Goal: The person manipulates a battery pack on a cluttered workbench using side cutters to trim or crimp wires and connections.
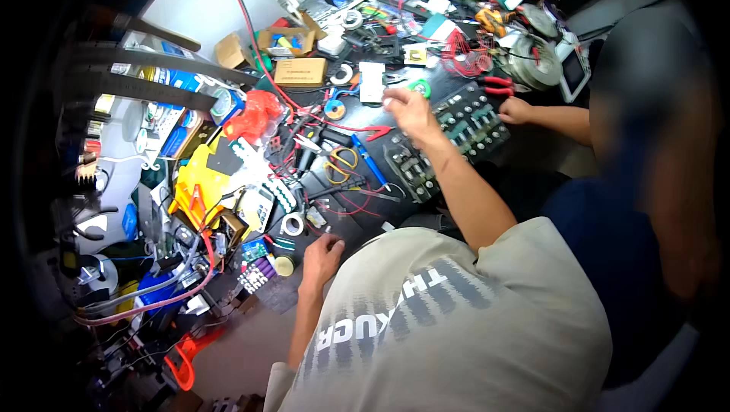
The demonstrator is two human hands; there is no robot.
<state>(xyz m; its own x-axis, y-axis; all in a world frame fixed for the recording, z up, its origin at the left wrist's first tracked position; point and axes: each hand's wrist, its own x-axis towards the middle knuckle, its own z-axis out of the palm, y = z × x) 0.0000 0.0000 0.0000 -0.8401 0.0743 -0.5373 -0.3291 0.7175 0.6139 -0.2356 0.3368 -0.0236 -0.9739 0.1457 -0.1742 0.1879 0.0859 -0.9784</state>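
R hand (411,117) 1 o'clock, fingers bent nr white box (372,81) at 12, prob. kept within reach; L hand (323,256) 7 o'clock, curled nr bench (368,117), prob. bracing. Can't tell if either pinches anything.

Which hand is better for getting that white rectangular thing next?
Probably the right hand: it's close beside the white rectangular thing. The left hand is much farther away.

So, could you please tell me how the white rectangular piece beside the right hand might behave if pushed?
The white rectangular piece would probably stay stiff, given its straight edges. It seems unlikely to roll, since its visible face looks flat and its corners square.
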